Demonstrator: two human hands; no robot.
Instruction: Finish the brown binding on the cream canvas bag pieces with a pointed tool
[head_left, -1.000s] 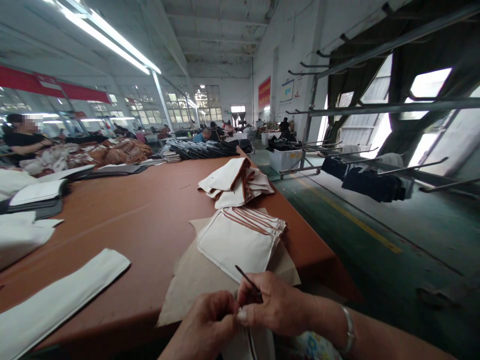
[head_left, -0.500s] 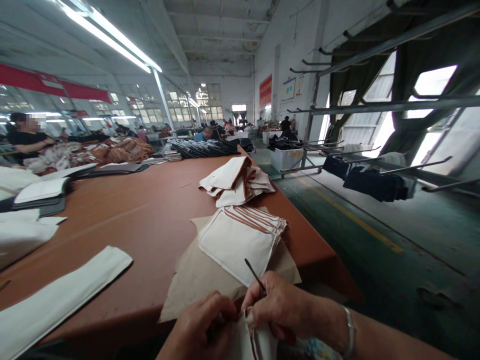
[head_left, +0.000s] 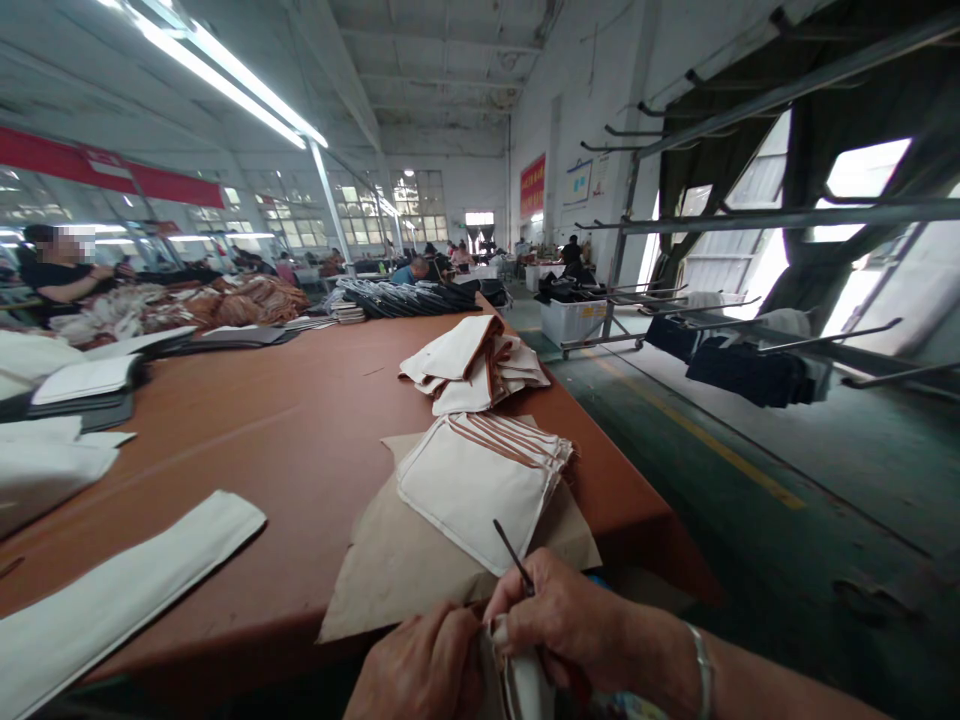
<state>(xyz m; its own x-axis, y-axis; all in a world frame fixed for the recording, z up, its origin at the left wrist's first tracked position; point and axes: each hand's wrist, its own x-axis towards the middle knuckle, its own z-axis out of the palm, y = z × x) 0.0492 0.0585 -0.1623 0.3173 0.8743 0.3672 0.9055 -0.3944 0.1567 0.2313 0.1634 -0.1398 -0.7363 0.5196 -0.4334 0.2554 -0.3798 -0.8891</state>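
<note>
At the near edge of the table, my left hand (head_left: pixel 424 665) is closed on a white fabric piece (head_left: pixel 529 685). My right hand (head_left: pixel 559 620), with a bracelet at its wrist, pinches the same piece and also holds a thin dark pointed tool (head_left: pixel 511 552) whose tip sticks up to the left. Parts of the piece are hidden by the fingers. Just beyond my hands, a stack of white pieces with brown edges (head_left: pixel 476 485) lies on brown paper (head_left: pixel 375 570). Behind it is a looser pile of white and brown pieces (head_left: pixel 469 360).
The brown table (head_left: pixel 277 430) carries a long white strip (head_left: pixel 135 590) and white and dark pieces (head_left: pixel 82 380) at left. Heaped fabric (head_left: pixel 217 305) lies farther back, near a person (head_left: pixel 64 275). A metal rack (head_left: pixel 780 215) and white bin (head_left: pixel 571 320) stand at right.
My left hand has shifted slightly right and turned, its back now showing more. The tool in my right hand has moved down a little.
</note>
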